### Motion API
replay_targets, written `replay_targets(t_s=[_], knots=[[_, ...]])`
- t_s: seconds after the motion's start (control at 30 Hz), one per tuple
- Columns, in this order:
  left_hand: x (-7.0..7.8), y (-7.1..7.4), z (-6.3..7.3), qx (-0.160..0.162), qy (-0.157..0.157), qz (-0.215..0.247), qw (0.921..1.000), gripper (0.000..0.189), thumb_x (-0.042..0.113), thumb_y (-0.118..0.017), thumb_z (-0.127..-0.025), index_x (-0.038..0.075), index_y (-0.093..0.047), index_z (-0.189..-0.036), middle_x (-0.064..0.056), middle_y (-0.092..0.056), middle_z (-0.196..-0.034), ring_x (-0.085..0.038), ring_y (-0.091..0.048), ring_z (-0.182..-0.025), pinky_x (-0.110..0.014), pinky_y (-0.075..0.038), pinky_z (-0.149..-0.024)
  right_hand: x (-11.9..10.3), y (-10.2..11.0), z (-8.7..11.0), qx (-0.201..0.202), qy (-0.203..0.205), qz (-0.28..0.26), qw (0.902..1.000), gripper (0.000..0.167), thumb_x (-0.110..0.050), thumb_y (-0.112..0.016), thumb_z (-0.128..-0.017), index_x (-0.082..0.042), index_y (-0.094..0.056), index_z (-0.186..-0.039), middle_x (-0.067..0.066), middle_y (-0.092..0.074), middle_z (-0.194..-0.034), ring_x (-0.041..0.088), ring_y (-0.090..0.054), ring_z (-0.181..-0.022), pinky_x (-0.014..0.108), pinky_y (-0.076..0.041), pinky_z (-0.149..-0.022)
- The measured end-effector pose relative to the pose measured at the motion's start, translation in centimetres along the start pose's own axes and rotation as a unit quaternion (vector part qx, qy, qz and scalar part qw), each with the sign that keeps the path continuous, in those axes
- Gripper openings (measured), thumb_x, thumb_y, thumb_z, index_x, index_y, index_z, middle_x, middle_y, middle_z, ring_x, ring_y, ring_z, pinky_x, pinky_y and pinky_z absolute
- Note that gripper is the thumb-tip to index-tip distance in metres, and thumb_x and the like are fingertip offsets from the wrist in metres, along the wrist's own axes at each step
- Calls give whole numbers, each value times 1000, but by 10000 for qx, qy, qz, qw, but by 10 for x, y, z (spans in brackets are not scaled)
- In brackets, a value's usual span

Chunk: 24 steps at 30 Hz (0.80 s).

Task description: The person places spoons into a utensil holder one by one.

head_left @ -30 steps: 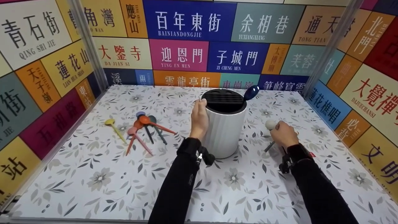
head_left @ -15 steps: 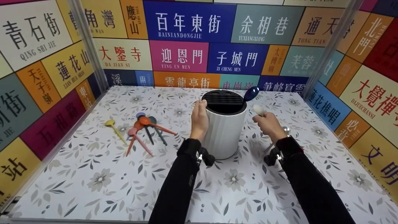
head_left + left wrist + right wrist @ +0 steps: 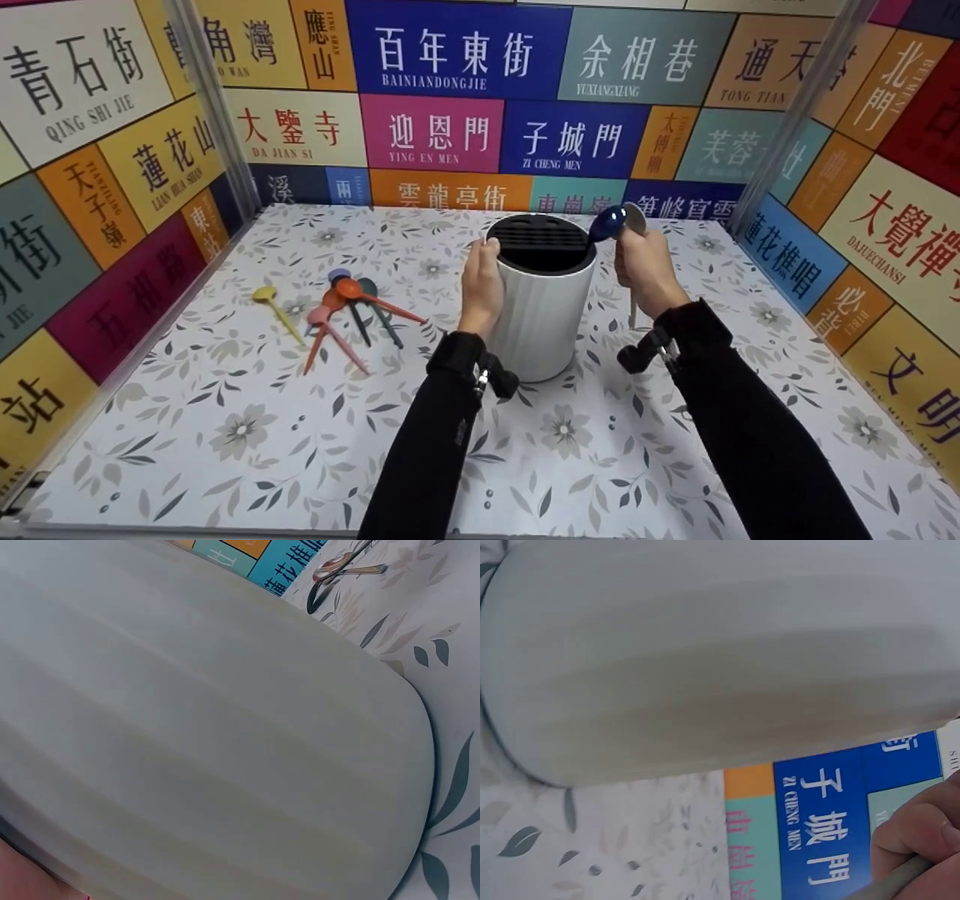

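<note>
The left hand [image 3: 482, 292] rests against the tall white fluted cylinder with black slotted top [image 3: 541, 322], its finger curl mostly hidden. Just beside that, the right hand [image 3: 649, 271] pinches a slim grey-beige round-bowled spoon [image 3: 635, 217], probably light, stiff and smooth enough to slip, best held below the bowl; its long axis stands near vertical, bowl up, handle down.

Black sleeves [image 3: 765, 435] are worn; just behind the left hand [image 3: 481, 291] and the right hand [image 3: 649, 274], black wristbands [image 3: 455, 351] are fitted with dark knobs [image 3: 636, 358] and silvery parts [image 3: 482, 379]
</note>
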<state>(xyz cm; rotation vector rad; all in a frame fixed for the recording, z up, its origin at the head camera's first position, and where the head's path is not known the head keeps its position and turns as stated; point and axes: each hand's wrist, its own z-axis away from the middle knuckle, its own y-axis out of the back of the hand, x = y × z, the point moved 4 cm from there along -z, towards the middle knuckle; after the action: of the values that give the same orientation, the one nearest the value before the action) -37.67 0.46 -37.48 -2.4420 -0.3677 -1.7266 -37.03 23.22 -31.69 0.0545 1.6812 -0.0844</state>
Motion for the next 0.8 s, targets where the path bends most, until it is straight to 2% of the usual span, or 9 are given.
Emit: replay_targets(t_s=[0.1, 0.27, 0.37, 0.57, 0.8], knots=[[0, 0, 0, -30, -12, 18, 10000, 58, 42, -33, -102, 3, -62, -134, -16, -62, -141, -31, -55, -134, -43, -40, -113, -14, -3, 1, -14, 131, -193, 9997, 49, -13, -47, -102, -16, -34, -56, -9, -29, -51, 4, -23, -41, 24, -15, -43], [-1, -1, -1, -14, -106, -16, 9999, 55, 43, -32, -102, 3, -63, -123, -17, -65, -131, -32, -58, -126, -44, -43, -109, -31, -6, 3, -22, 199, -410, 9990, 49, -16, -49, -107, -14, -39, -60, -7, -30, -52, 5, -24, -43, 26, -14, -46], [-1, 0, -1, 23, -130, -24, 9999, 55, 41, -34, -102, 2, -63, -128, -17, -64, -135, -32, -57, -130, -43, -42, -111, -39, -10, 4, -86, 259, -574, 9980, 51, -22, -52, -109, -14, -40, -61, -6, -29, -53, 6, -22, -43, 27, -14, -46], [-1, 0, 0, -16, -51, 0, 10000, 58, 40, -34, -103, 1, -60, -138, -17, -59, -145, -32, -52, -138, -42, -38, -116, -54, -23, 4, -31, 466, -808, 9956, 50, -20, -54, -109, -13, -42, -61, -5, -29, -52, 6, -21, -42, 24, -17, -43], [-1, 0, 0, -47, 91, 102, 9999, 59, 43, -34, -103, 3, -60, -139, -15, -58, -147, -30, -52, -139, -41, -37, -116, -77, -37, 3, -107, 882, -952, 9915, 51, -20, -56, -108, -12, -40, -60, -4, -27, -51, 8, -20, -41, 24, -17, -41]])
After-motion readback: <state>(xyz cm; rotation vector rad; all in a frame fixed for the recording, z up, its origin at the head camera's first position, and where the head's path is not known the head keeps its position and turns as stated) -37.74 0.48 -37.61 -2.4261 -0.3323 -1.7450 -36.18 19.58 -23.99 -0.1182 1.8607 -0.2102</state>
